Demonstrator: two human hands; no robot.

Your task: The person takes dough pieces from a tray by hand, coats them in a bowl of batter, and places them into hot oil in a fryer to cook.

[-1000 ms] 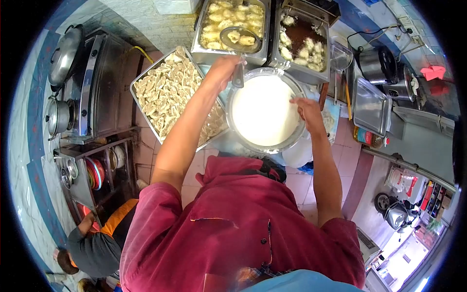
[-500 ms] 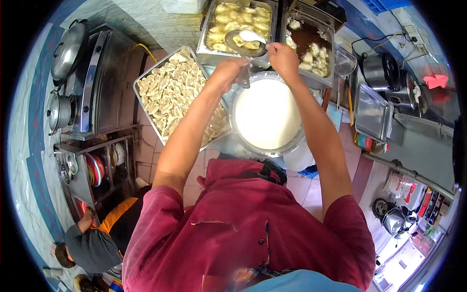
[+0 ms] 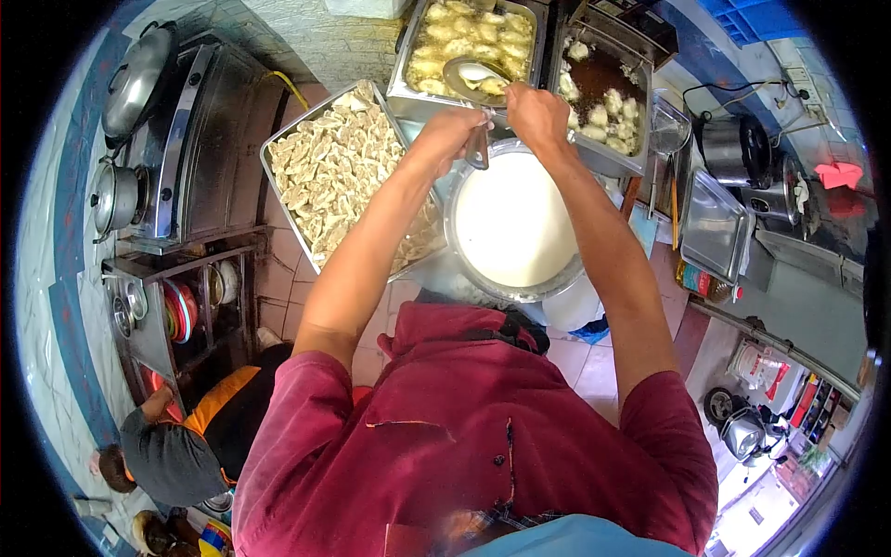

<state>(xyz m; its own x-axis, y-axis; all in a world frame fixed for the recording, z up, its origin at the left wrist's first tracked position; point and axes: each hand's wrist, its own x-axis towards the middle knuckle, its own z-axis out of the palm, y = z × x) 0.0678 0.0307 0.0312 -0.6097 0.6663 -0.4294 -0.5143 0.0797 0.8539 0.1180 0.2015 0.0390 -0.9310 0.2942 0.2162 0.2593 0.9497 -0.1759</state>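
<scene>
My left hand (image 3: 448, 139) is closed around the upright handle of a round, shallow metal ladle (image 3: 455, 76). The ladle's head is over the near side of a frying tray (image 3: 406, 91) full of pale yellow pieces in oil. My right hand (image 3: 538, 117) grips a spoon (image 3: 476, 71), its white-coated bowl in the ladle; its handle is mostly hidden by my fingers. Yellowish batter lies in the ladle. Below my hands stands a round tub (image 3: 451, 243) of white batter (image 3: 513, 218). A metal tray (image 3: 278, 190) heaped with pale cut pieces (image 3: 339, 172) is left of my left forearm.
A second fryer (image 3: 640, 153) with dark oil and whitish pieces is right of the first. Further right are a mesh strainer (image 3: 670, 128), a metal tray (image 3: 715, 227) and pots. A stove (image 3: 218, 148) stands left; another person (image 3: 186, 455) is low at left.
The whole view has shifted slightly. The spoon's bowl has tilted and moved within the ladle, and my right hand has turned a little. Both hands keep their hold.
</scene>
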